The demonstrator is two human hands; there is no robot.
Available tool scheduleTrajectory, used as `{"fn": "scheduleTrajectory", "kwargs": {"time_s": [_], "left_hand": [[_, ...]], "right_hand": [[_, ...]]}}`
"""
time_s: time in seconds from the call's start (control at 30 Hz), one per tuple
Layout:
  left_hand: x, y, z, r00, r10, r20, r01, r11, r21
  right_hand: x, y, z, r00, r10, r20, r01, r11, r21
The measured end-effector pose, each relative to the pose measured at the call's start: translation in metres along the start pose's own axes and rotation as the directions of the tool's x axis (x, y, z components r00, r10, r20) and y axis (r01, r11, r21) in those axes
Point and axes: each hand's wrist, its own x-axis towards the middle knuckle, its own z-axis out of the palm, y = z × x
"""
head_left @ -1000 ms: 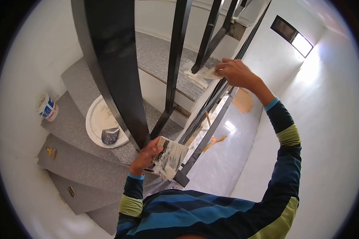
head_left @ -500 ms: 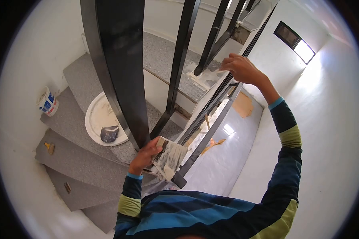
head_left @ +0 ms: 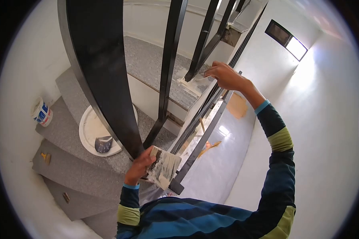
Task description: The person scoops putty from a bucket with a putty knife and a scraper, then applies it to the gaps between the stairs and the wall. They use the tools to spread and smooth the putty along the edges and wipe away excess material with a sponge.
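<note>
My left hand [head_left: 137, 169] is closed on the edge of a small rectangular board [head_left: 166, 166] smeared with off-white paste. It is beside the foot of the broad black post [head_left: 101, 75]. My right hand [head_left: 226, 75] reaches out over the railing with its fingers pinched. What looks like a thin flat scraper pokes out from the fingertips, mostly hidden. Just below and left of those fingers, off-white paste [head_left: 190, 88] lies on the grey speckled tread around the foot of a slim black post [head_left: 201, 44].
A round white tray [head_left: 85, 137] holds a dark curved piece [head_left: 103, 144]. A paste-smeared bucket [head_left: 41, 112], a yellow-handled brush [head_left: 46, 158] and a small brown piece [head_left: 66, 197] rest on the winding steps. Black railing bars [head_left: 199, 149] run beside the drop to a shiny floor below.
My right hand has moved left and slightly down, nearer the pasted post foot. My left hand and the board have shifted slightly left and down in view, as the whole scene has shifted left.
</note>
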Motion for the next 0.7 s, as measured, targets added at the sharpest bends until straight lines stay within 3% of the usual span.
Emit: {"fn": "scheduleTrajectory", "kwargs": {"time_s": [0.07, 0.13, 0.23, 0.33, 0.4, 0.43, 0.5, 0.57, 0.63, 0.7], "left_hand": [[0.0, -0.002, -0.002, 1.0, 0.003, -0.013, -0.003, 1.0, -0.016], [0.0, 0.002, -0.002, 0.997, 0.013, 0.078, -0.01, 0.999, -0.037], [0.001, -0.006, -0.008, 1.0, -0.018, 0.022, 0.019, 0.999, -0.041], [0.004, -0.006, -0.009, 0.998, -0.004, 0.062, 0.009, 0.997, -0.076], [0.004, -0.006, -0.009, 0.997, -0.013, 0.073, 0.019, 0.997, -0.077], [0.005, -0.006, -0.011, 0.996, -0.026, 0.083, 0.032, 0.997, -0.077], [0.006, -0.02, -0.023, 0.999, -0.024, 0.028, 0.026, 0.999, -0.042], [0.005, -0.019, -0.02, 0.999, -0.022, -0.03, 0.021, 1.0, -0.012], [-0.002, 0.0, -0.002, 1.0, -0.027, -0.012, 0.026, 0.997, -0.075], [0.002, -0.011, -0.012, 0.999, -0.032, -0.003, 0.032, 0.995, -0.092]], "right_hand": [[-0.006, 0.002, 0.006, 1.0, -0.003, 0.002, 0.003, 1.0, -0.016], [-0.012, 0.0, 0.006, 1.0, -0.008, 0.004, 0.008, 0.999, -0.035], [-0.024, -0.009, -0.005, 1.0, 0.026, 0.011, -0.026, 1.0, 0.01], [-0.034, -0.015, -0.019, 0.992, 0.082, 0.096, -0.081, 0.997, -0.016], [-0.04, -0.016, -0.015, 0.994, 0.005, -0.109, 0.002, 0.998, 0.061], [-0.043, -0.016, -0.007, 0.994, 0.009, -0.111, -0.002, 0.998, 0.06], [-0.047, -0.013, 0.015, 0.924, -0.102, -0.369, 0.148, 0.984, 0.099], [-0.057, -0.018, 0.03, 0.924, -0.106, -0.366, 0.117, 0.993, 0.008], [-0.066, -0.024, 0.034, 0.98, 0.027, -0.198, -0.08, 0.962, -0.261], [-0.07, -0.018, 0.02, 0.986, 0.077, -0.147, -0.121, 0.941, -0.315]]}}
